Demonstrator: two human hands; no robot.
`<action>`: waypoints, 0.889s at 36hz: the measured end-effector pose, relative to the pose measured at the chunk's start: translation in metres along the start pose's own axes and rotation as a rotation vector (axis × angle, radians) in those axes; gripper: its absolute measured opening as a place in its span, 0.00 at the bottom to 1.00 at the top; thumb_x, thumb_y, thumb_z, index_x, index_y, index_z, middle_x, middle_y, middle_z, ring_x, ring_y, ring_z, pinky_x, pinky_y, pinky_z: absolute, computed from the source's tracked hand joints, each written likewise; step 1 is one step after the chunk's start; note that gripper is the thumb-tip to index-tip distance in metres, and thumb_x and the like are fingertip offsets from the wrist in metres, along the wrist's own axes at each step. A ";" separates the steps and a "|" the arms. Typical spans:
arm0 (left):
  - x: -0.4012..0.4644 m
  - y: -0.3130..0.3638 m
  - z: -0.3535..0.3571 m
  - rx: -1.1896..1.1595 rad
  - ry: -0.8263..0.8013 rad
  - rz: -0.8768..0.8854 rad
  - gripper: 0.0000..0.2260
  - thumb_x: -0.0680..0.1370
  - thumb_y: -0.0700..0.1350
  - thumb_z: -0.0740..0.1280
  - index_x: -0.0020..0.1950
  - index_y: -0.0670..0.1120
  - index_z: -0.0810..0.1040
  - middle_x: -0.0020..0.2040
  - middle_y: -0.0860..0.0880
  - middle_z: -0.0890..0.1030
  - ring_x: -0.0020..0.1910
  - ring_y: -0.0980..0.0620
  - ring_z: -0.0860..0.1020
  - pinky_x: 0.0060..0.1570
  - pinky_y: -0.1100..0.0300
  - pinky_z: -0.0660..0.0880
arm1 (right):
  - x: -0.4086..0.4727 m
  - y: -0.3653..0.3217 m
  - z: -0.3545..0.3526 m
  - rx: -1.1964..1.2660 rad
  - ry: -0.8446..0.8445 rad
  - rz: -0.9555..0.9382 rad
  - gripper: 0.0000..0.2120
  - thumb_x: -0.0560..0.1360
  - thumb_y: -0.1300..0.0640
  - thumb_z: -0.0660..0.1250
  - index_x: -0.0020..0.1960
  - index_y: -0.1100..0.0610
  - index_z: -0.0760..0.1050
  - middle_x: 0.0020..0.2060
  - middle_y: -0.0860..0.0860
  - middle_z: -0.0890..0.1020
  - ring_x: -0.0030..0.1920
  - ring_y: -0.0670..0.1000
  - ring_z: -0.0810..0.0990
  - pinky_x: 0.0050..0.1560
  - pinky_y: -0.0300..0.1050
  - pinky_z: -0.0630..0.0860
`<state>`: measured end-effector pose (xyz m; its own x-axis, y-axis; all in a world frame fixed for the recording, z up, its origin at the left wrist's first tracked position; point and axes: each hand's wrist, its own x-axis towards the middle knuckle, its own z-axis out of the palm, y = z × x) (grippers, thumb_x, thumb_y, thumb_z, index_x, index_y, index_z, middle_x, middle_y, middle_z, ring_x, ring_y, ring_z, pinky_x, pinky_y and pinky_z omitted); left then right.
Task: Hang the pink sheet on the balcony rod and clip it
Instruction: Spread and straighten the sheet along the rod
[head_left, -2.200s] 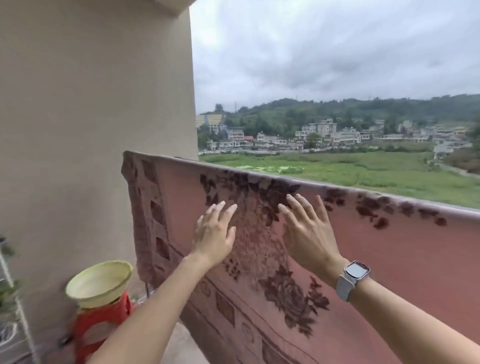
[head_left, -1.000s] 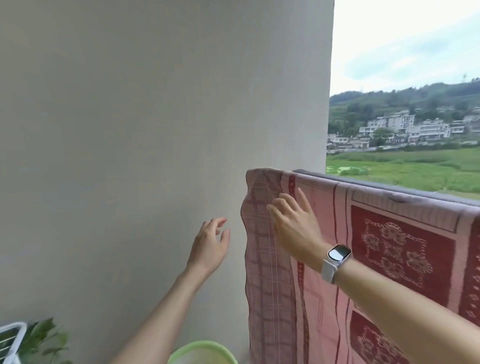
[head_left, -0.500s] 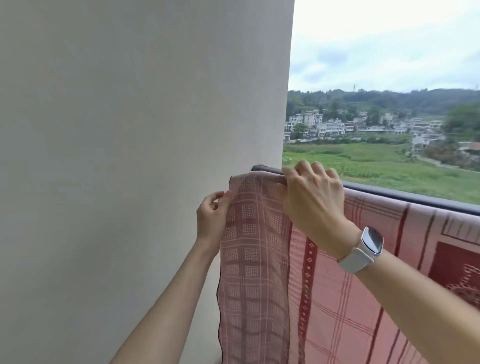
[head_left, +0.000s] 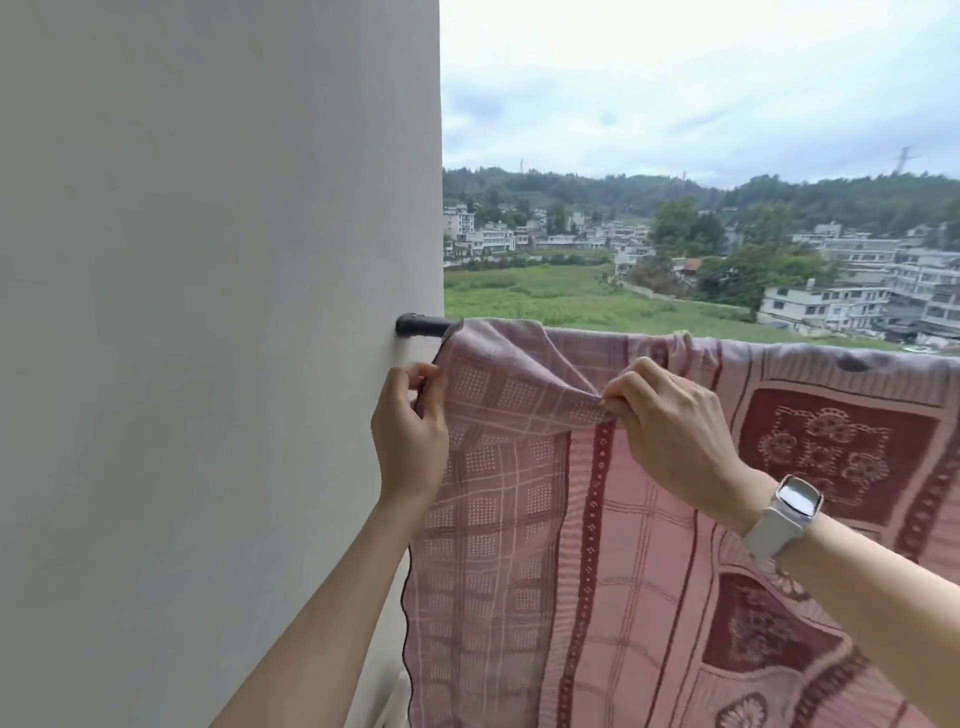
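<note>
The pink sheet (head_left: 597, 545), patterned with dark red squares and flowers, hangs over the dark balcony rod (head_left: 423, 326), whose bare end meets the wall. My left hand (head_left: 410, 431) pinches the sheet's left edge just below the rod. A little to the right, my right hand (head_left: 670, 421), with a white watch on the wrist, grips a bunched fold of the sheet pulled toward me. No clip is in view.
A plain beige wall (head_left: 208, 312) fills the left half, close beside my left hand. Beyond the rod lie a green field, buildings and hills far below.
My right hand came off the top of the rod and now pulls a fold of the sheet toward me. My left hand keeps its pinch on the edge. The rod's end has come into sight.
</note>
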<state>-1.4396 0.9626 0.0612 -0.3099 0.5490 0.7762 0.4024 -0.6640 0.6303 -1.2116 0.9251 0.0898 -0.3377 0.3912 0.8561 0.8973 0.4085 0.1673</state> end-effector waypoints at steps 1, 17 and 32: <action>-0.007 -0.006 0.001 0.059 -0.038 -0.021 0.02 0.78 0.42 0.63 0.50 0.46 0.73 0.42 0.54 0.77 0.40 0.51 0.76 0.39 0.60 0.73 | -0.010 -0.001 0.000 -0.007 -0.033 -0.023 0.03 0.72 0.63 0.65 0.41 0.60 0.76 0.36 0.52 0.78 0.32 0.52 0.79 0.28 0.42 0.74; 0.008 0.018 0.051 0.681 -0.445 0.505 0.23 0.78 0.47 0.60 0.72 0.48 0.61 0.72 0.44 0.63 0.72 0.44 0.57 0.67 0.41 0.52 | -0.025 0.052 -0.020 -0.276 -0.024 0.210 0.17 0.76 0.55 0.57 0.65 0.56 0.67 0.60 0.54 0.73 0.63 0.55 0.67 0.68 0.62 0.56; 0.037 0.022 0.064 0.495 -0.122 0.519 0.04 0.76 0.41 0.65 0.46 0.43 0.78 0.45 0.45 0.80 0.46 0.42 0.76 0.53 0.48 0.67 | -0.015 0.087 -0.041 -0.013 0.189 0.264 0.09 0.75 0.56 0.63 0.45 0.59 0.80 0.44 0.53 0.82 0.47 0.56 0.76 0.49 0.53 0.68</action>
<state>-1.3876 1.0006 0.1025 0.1135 0.2972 0.9480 0.8229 -0.5629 0.0780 -1.1167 0.9210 0.1112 -0.0348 0.3219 0.9461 0.9507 0.3025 -0.0680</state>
